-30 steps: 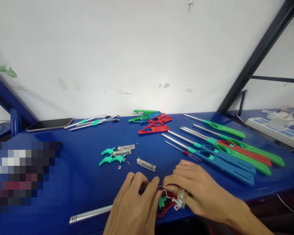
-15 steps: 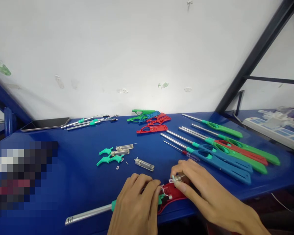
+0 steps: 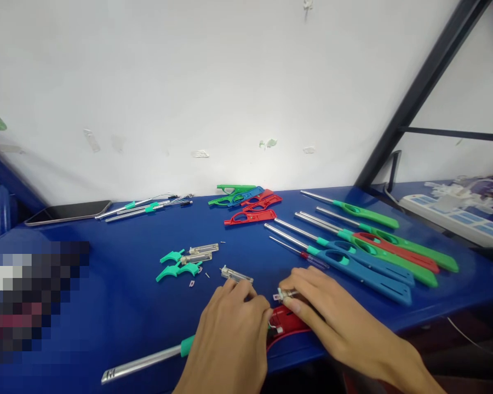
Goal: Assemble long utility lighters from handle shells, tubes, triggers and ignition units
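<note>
My left hand is closed over a half-assembled long-nosed gas lighter at the table's front edge. Its red handle shell is uncovered on top, a bit of white wire shows inside, and its metal tube points left. Between thumb and fingers of my right hand is a clear fuel tank, held just above the shell, with a small pale pink tab at its end. My left hand hides the middle of the lighter. Another clear fuel tank lies just beyond my left fingers.
Green triggers and more tanks lie left of centre. Handle halves are piled by the wall. Several finished lighters and a screwdriver lie right. Tubes with wires and a phone sit back left.
The view has shifted slightly, so things on the table appear further left. My left fingers now cover the green part inside the shell. My right hand still pinches the tank.
</note>
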Action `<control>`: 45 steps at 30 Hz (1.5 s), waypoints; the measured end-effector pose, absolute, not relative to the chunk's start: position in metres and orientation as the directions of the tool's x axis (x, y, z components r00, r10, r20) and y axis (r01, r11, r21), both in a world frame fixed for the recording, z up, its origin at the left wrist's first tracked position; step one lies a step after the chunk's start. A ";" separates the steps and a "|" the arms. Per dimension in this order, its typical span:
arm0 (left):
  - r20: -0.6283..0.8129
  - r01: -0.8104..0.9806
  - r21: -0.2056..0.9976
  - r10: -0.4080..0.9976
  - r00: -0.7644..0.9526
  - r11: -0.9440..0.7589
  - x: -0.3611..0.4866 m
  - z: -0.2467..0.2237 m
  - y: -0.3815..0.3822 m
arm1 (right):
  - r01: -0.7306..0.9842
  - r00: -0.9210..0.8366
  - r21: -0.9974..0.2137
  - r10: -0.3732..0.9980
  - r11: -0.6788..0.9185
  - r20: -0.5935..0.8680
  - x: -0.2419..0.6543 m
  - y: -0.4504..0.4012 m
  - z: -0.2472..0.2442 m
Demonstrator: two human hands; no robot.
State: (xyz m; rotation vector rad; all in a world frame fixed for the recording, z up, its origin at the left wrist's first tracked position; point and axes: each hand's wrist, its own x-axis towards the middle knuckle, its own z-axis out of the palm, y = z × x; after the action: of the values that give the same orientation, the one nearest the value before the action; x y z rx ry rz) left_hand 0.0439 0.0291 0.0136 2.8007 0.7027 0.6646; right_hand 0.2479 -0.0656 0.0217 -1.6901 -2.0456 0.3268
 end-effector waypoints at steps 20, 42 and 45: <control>0.486 0.389 0.345 0.517 0.704 -0.854 0.029 -0.007 0.025 | 0.850 -0.182 -0.442 0.948 0.285 0.260 0.247 -0.058 0.018; 0.656 0.224 0.399 0.447 0.608 -0.889 0.030 -0.011 0.024 | 0.840 -0.223 -0.458 0.955 0.289 0.194 0.245 -0.059 0.024; 0.662 0.228 0.389 0.443 0.605 -0.892 0.031 -0.011 0.023 | 0.840 -0.225 -0.458 0.954 0.292 0.196 0.246 -0.059 0.023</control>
State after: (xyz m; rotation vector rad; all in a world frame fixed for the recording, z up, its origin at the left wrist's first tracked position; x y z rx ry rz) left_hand 0.0314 0.0235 -0.0106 2.5678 0.5493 1.1663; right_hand 0.2457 -0.0593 0.0233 -1.6033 -2.1313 0.3540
